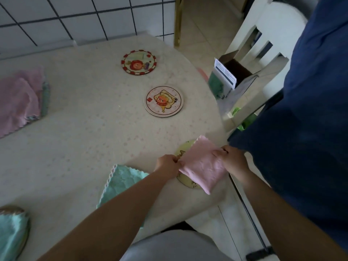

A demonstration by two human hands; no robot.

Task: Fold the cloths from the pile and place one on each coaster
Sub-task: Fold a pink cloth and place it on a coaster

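Note:
A folded pink cloth (201, 164) lies on a yellow coaster (183, 180) near the table's right edge. My left hand (167, 167) pinches its left edge and my right hand (232, 160) holds its right edge. A folded teal cloth (122, 182) lies just left, partly under my left forearm. Another teal cloth (11, 236) covers a coaster at the bottom left. Two bare round coasters sit farther back: one with an orange figure (163, 101), one with a red rim (138, 62). The pile of pink and teal cloths (18, 98) is at the far left.
The round table (84, 129) has a pale dotted cover and stands against a tiled wall. A white chair (263, 44) and an open cardboard box (231, 76) stand to the right. A dark blue fabric (310, 110) hangs at the right.

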